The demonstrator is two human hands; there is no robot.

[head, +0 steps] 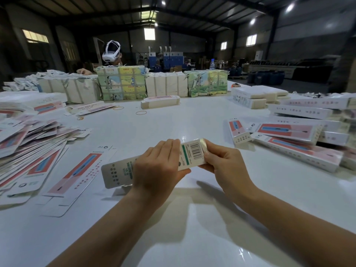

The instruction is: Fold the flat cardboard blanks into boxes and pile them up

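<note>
Box in hand: I have one half-formed box [154, 164] lifted clear of the white table [192, 218], near centre, its barcode face turned up toward me.
Left hand: my left hand [158, 166] is wrapped over the middle of the box, thumb underneath, I judge to hold the sleeve square while the end gets worked.
Right hand: my right hand [221, 162] pinches the end flap at about 1 o'clock on the box, probably tucking it closed.
Blanks: the flat blanks [28, 143] fan out at 9 o'clock, one loose blank [73, 170] lying nearest, so the left can reach the next one easily.
Finished pile: folded boxes [300, 135] are stacked at 3 o'clock, near the right hand for setting down.
Open room: bare table runs toward 12 o'clock up to the wrapped bundles [121, 83]; rubber bands [141, 112] lie there.
Edges: the box's left end overhangs the loose blank; the pile's nearest corner sits close at 2 o'clock.
Beyond: another person [111, 54] sits behind the bundles.
</note>
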